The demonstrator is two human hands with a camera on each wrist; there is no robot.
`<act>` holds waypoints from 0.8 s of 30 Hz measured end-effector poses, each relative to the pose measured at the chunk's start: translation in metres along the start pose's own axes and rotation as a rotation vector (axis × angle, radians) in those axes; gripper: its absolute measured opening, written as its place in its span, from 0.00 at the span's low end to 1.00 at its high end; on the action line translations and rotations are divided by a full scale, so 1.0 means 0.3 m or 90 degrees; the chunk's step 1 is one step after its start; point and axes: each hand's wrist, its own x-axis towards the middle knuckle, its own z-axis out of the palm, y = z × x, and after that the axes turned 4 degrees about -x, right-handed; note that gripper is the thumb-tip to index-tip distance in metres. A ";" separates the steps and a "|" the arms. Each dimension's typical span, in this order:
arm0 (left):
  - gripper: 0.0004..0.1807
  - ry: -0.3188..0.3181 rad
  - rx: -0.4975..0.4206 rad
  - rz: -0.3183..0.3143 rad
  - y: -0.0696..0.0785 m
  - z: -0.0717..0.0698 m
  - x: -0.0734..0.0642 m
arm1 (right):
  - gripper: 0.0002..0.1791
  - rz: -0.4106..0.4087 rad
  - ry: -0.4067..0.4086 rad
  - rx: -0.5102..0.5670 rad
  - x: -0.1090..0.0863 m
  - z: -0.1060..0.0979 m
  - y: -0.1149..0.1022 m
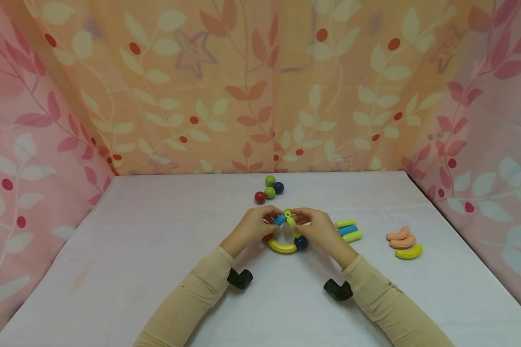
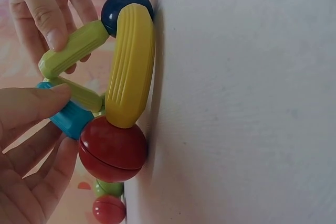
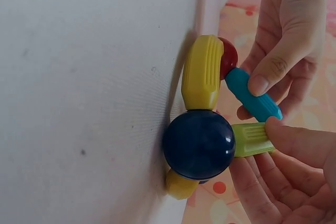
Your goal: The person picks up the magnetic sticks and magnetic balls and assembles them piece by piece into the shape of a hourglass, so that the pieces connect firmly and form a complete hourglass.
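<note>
Both hands work on a frame of toy building rods and balls on the white table. My left hand point(image 1: 253, 227) pinches a blue rod point(image 2: 73, 118), thumb on top, at the upper left of the frame. A red ball point(image 2: 113, 148) joins that rod to a curved yellow rod point(image 1: 282, 247) at the front. From a dark blue ball point(image 3: 198, 144) at the right rises a green rod point(image 3: 251, 140), pinched between thumb and fingers of my right hand point(image 1: 323, 230). The upper ends of the blue and green rods meet. Another green rod point(image 2: 81, 95) slopes behind them.
Green, dark blue and red balls point(image 1: 259, 197) sit together at the back. Right of the hands lie green and blue rods point(image 1: 347, 231). Farther right are orange curved pieces point(image 1: 402, 242) and a yellow one point(image 1: 409, 252). Patterned cloth walls point(image 1: 260, 86) surround the table.
</note>
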 end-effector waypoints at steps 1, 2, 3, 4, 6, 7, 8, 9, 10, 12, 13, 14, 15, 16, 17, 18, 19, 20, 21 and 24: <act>0.18 0.000 0.000 -0.001 0.000 0.001 -0.001 | 0.24 0.001 -0.003 -0.001 -0.001 0.000 -0.002; 0.18 0.000 0.000 -0.002 0.000 0.002 -0.002 | 0.25 0.005 -0.006 0.001 -0.002 0.001 -0.005; 0.18 -0.001 0.003 -0.002 0.000 0.004 -0.003 | 0.25 0.008 -0.008 0.002 -0.003 0.001 -0.006; 0.18 -0.001 0.005 -0.003 0.000 0.005 -0.004 | 0.25 0.009 -0.011 0.002 -0.004 0.002 -0.006; 0.18 -0.004 0.011 -0.007 -0.001 0.008 -0.006 | 0.25 0.009 -0.015 -0.001 -0.006 0.004 -0.006; 0.18 -0.005 0.013 -0.007 -0.002 0.010 -0.007 | 0.25 0.011 -0.016 0.000 -0.008 0.005 -0.005; 0.19 -0.005 0.015 -0.009 -0.003 0.011 -0.008 | 0.25 0.014 -0.014 0.000 -0.008 0.007 -0.003; 0.19 -0.005 0.018 -0.008 -0.004 0.012 -0.009 | 0.25 0.013 -0.014 -0.001 -0.009 0.008 -0.002; 0.19 -0.006 0.018 -0.010 -0.005 0.014 -0.010 | 0.25 0.011 -0.014 -0.002 -0.010 0.009 0.001; 0.20 -0.007 0.018 -0.012 -0.005 0.015 -0.011 | 0.24 0.008 -0.015 -0.003 -0.009 0.010 0.005; 0.20 -0.007 0.017 -0.013 -0.005 0.015 -0.012 | 0.25 0.008 -0.015 0.000 -0.008 0.010 0.006; 0.20 -0.008 0.015 -0.015 -0.004 0.014 -0.012 | 0.24 0.004 -0.017 0.001 -0.006 0.009 0.008; 0.20 -0.007 0.013 -0.016 -0.002 0.013 -0.012 | 0.24 0.002 -0.018 0.001 -0.004 0.007 0.008; 0.20 -0.005 0.011 -0.017 0.000 0.011 -0.012 | 0.24 -0.002 -0.018 0.003 -0.001 0.005 0.009; 0.21 -0.002 0.009 -0.016 0.003 0.009 -0.011 | 0.24 -0.005 -0.017 0.004 0.002 0.003 0.009; 0.21 0.001 0.007 -0.015 0.006 0.007 -0.010 | 0.24 -0.008 -0.016 0.005 0.006 0.000 0.010; 0.21 0.004 0.006 -0.015 0.008 0.006 -0.009 | 0.24 -0.011 -0.015 0.005 0.009 -0.003 0.011; 0.20 0.005 0.006 -0.014 0.010 0.004 -0.008 | 0.24 -0.013 -0.015 0.005 0.012 -0.004 0.014; 0.20 0.007 0.006 -0.013 0.012 0.003 -0.008 | 0.24 -0.011 -0.016 0.006 0.014 -0.006 0.017; 0.20 0.004 -0.002 -0.013 0.006 0.000 -0.010 | 0.26 0.007 -0.025 0.012 0.014 -0.008 0.035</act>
